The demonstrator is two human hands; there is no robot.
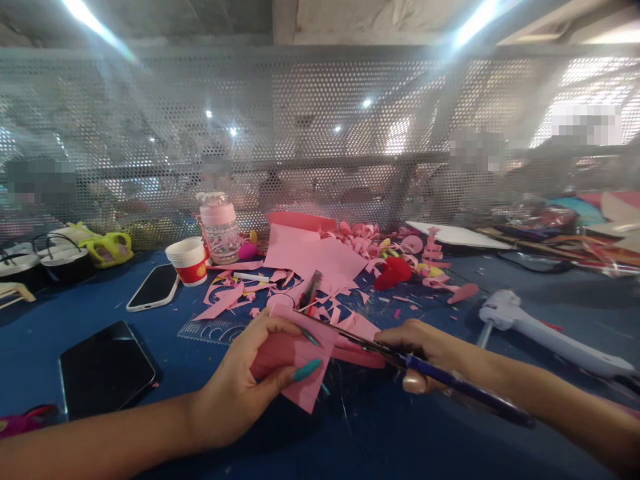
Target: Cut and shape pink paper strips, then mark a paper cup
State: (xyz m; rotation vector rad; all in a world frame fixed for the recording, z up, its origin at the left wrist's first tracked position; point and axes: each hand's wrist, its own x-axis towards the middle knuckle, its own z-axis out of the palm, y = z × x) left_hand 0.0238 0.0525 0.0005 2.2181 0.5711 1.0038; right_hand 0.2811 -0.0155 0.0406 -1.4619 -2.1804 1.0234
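Nearest my camera, the left forearm (125, 433) stretches low over the blue table (210, 460). At its end the left hand (245, 383) pinches a pink sheet (325, 350) between thumb and fingers, holding it tilted above the middle of the table. Across from it I see the right hand (423, 347) closed around scissors (415, 368), the blades (360, 341) at the sheet's upper edge; how far they are parted I cannot tell.

Beyond the hands, pink scraps (300, 247) litter the surface, and a clear stencil (203, 329) lies flat just beside the left hand. Further left I have a dark tablet (107, 370) and a phone (155, 288), with stacked cups (191, 272) and a bottle (219, 233) standing near the phone. Off to the right rests a pale tool (550, 330).

Behind everything, I face a perforated screen (320, 133) spanning the view, small lights (367, 103) showing through it. Overhead, bright strips (100, 30) glare under a dull ceiling (200, 23).
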